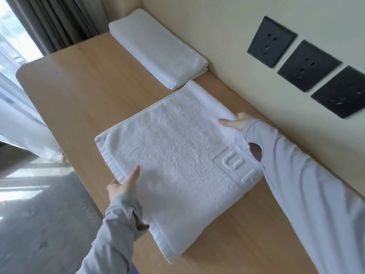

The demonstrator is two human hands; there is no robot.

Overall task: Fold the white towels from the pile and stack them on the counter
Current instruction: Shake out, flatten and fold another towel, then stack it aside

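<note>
Two hands pinch one partly folded white towel (173, 153) lying flat on the wooden surface (65, 80): left hand (123, 184) closed on its near-left edge, right hand (235, 122) closed on its far-right edge. Just beyond it, a folded towel stack (156, 48) sits against the wall.

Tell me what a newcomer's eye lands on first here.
The big white towel spread mid-counter, gripped at opposite edges by the left hand and the right hand. Behind it, a folded towel stack lies against the wall, and three black sockets stand out on the right.
</note>
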